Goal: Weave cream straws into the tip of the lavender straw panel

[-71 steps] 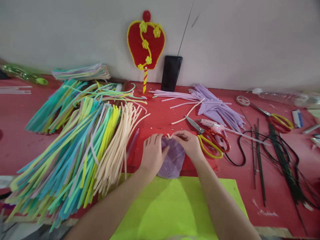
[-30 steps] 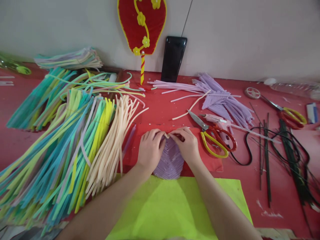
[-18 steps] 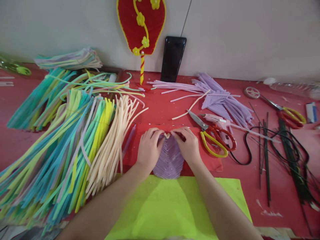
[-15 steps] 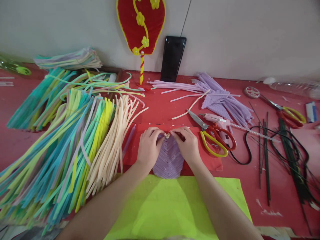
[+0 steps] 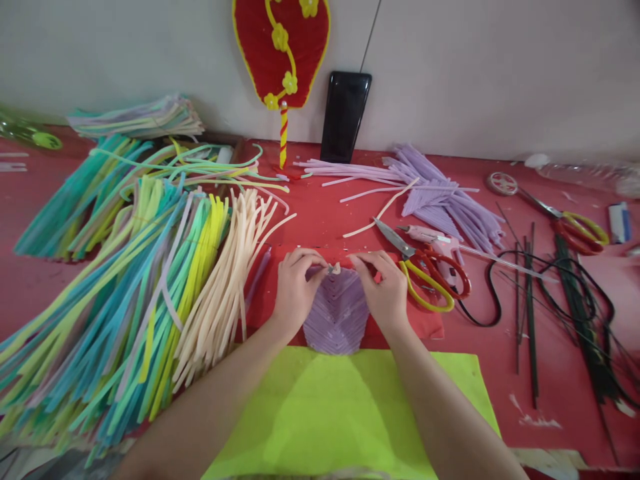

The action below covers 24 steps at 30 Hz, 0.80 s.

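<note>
A purple leaf-shaped panel [image 5: 336, 320] of pipe cleaners in a V pattern lies between my hands. At its top is a small cream-coloured piece [image 5: 337, 268], too small to make out fully. My left hand [image 5: 299, 287] pinches this piece at its left side with thumb and index finger. To the right of it, my right hand [image 5: 384, 288] is held apart from the piece, thumb and index finger slightly parted with nothing visible between them. Beneath the panel are a red sheet [image 5: 425, 327] and a lime-green sheet [image 5: 345, 413].
Bundles of coloured pipe cleaners [image 5: 125, 287] and cream pipe cleaners [image 5: 225, 287] cover the left. Scissors [image 5: 425, 267], a pink glue gun [image 5: 435, 240] and purple pipe cleaners [image 5: 445, 193] lie to the right. A phone [image 5: 345, 117] leans on the wall beside a red fan-shaped piece [image 5: 265, 60].
My right hand has let go of the small cream-coloured piece and drawn off to the right. My left hand stays at the panel's top.
</note>
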Tool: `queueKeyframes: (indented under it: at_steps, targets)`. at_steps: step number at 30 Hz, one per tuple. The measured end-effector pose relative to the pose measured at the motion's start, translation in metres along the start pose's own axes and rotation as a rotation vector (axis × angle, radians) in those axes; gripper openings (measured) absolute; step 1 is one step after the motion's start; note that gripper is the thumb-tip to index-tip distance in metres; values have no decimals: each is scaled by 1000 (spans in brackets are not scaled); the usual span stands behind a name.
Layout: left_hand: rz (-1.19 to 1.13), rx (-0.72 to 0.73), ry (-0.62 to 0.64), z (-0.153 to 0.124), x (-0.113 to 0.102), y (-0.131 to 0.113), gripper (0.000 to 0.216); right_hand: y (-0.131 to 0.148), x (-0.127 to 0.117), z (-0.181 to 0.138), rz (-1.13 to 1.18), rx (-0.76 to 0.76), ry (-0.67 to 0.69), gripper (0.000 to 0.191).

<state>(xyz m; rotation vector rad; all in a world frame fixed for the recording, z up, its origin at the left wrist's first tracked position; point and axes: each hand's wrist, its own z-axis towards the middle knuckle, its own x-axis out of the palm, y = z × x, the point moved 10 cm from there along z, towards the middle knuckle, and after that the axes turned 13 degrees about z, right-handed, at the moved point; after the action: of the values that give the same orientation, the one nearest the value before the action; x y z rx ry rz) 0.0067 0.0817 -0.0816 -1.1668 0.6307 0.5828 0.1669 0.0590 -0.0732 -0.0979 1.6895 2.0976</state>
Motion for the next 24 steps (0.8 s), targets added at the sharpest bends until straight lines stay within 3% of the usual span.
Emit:
queueKeyframes:
  at_steps: [5, 8, 24]
  targets:
    - [20, 92, -21, -2, -5, -13, 7, -21, 19, -6, 274, 216, 167, 21]
    - [-16, 104, -48, -3, -7, -14, 7, -29, 22, -8, 402, 278, 164, 21]
    - [-231, -30, 38, 2, 1, 0, 4, -15, 13, -5, 232, 136, 132, 15]
